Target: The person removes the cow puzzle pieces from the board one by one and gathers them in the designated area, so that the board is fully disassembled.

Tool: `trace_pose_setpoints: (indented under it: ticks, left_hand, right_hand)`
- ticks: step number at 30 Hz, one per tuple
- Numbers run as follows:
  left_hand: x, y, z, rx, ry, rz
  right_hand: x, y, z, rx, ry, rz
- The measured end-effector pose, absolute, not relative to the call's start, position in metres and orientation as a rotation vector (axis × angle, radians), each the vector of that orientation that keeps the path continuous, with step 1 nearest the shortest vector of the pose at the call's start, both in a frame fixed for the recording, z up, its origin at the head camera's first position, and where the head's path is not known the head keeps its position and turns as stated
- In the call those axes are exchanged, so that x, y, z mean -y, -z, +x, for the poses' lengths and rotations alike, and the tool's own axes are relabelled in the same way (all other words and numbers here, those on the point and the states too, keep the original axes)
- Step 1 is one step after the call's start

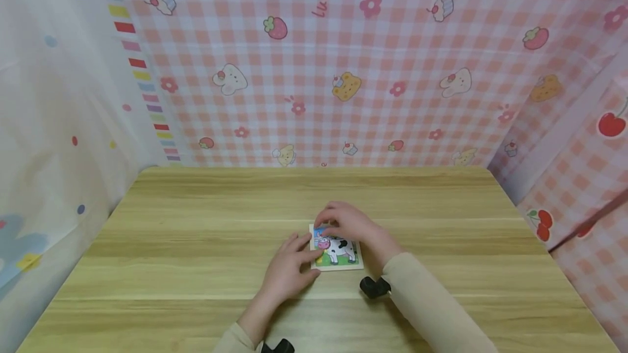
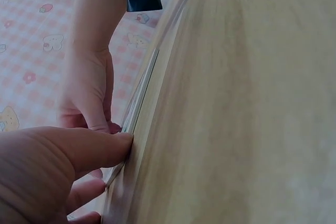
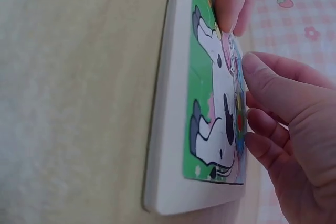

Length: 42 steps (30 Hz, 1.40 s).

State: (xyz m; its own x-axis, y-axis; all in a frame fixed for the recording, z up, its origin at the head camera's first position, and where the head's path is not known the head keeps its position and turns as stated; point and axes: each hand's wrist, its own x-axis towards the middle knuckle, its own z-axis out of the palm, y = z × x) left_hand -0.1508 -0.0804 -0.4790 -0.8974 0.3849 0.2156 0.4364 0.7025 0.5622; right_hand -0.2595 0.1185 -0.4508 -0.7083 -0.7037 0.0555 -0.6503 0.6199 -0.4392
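Observation:
A small square cow puzzle [image 1: 338, 250] with a pale raised border lies flat on the wooden table. It pictures a black-and-white cow on green grass under blue sky. My left hand [image 1: 290, 268] rests at its left side, fingers extended; the index fingertip touches the picture and the thumb lies at the near left corner. From the far side my right hand [image 1: 349, 223] reaches over the top left part, fingers bent and fingertips at the upper edge. In the right wrist view, the right thumb [image 3: 262, 77] meets the picture's top edge, with nothing showing between thumb and fingers.
The wooden table [image 1: 196, 266] extends around the puzzle on all sides. Behind it hangs a pink checked cloth [image 1: 304, 70], with more patterned cloth at left and right. A black wrist camera [image 1: 375, 287] sits under the right forearm, close above the table.

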Motion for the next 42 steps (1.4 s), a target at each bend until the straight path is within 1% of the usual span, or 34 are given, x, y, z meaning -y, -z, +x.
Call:
trace_pose_setpoints:
  ticks: [9,19,28,35,42]
  left_hand:
    - [0.080,0.479,-0.150,2.828,0.966,-0.679]
    - [0.079,0.478,-0.151,2.845,1.002,-0.677]
    - [0.081,0.476,-0.151,2.845,0.998,-0.688]
    - [0.081,0.476,-0.152,2.853,1.032,-0.658]
    - [0.081,0.476,-0.153,2.842,1.021,-0.684]
  right_hand:
    - [-0.119,0.450,-0.270,-2.693,0.504,-1.287]
    - [-0.122,0.447,-0.276,-2.617,0.483,-1.450]
    - [-0.122,0.444,-0.280,-2.576,0.428,-1.476]
    - [-0.122,0.441,-0.281,-2.539,0.375,-1.558]
    - [-0.122,0.441,-0.281,-2.550,0.343,-1.524]
